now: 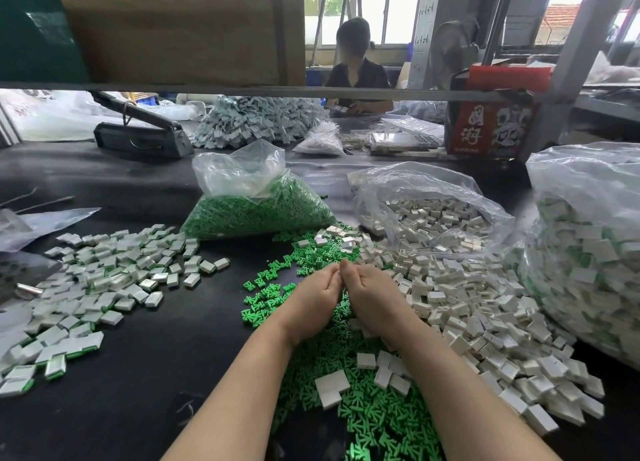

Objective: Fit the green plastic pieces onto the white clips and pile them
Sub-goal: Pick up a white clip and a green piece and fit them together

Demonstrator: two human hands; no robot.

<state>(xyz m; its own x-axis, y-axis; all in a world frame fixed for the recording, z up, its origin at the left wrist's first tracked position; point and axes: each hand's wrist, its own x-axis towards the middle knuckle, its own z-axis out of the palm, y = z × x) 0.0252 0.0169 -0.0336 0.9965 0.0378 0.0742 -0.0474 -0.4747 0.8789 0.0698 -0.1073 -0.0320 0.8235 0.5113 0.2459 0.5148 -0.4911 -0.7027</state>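
My left hand (317, 299) and my right hand (369, 296) meet at the fingertips above the black table, fingers curled shut. What they pinch is hidden between the fingers. Under them lies a heap of loose green plastic pieces (349, 401) with a few white clips (331, 388) on top. To the right spreads a big pile of white clips (474, 308). On the left lies a pile of fitted clips (114, 280) with green showing at their edges.
A clear bag of green pieces (256, 207) stands behind my hands, an open bag of white clips (433, 211) beside it, and a full bag of fitted clips (588, 252) at the right. Another person (356, 69) works across the table. A grey sealer (145, 131) lies at the back left.
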